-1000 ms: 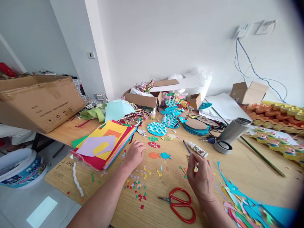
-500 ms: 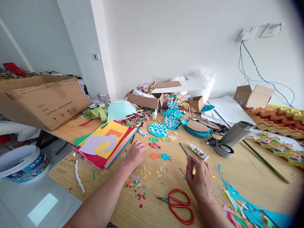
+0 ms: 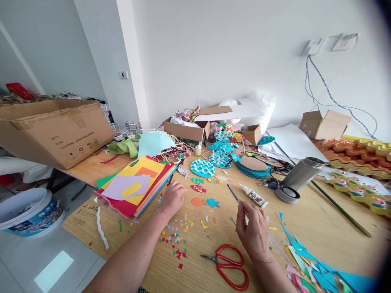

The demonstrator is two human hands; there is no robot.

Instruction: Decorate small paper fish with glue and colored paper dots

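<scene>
My right hand is closed around a slim grey pen-like stick, whose dark tip points up and left over the table. Resting on the tabletop beside the stacked coloured paper, my left hand has loosely bent fingers and nothing visible in it. Between the hands lie an orange paper fish and a blue paper fish. Beyond them are a red dotted fish, a green fish and a striped yellow fish. A glue bottle lies just past my right hand.
Red-handled scissors lie open near me, beside small paper bits. Coloured offcuts are at right. Farther back stand a steel flask, blue discs and egg trays. A large carton and a bucket are left.
My right hand and the stick have shifted slightly left. My left hand has moved a little left too, and the paper fish stay in place on the table.
</scene>
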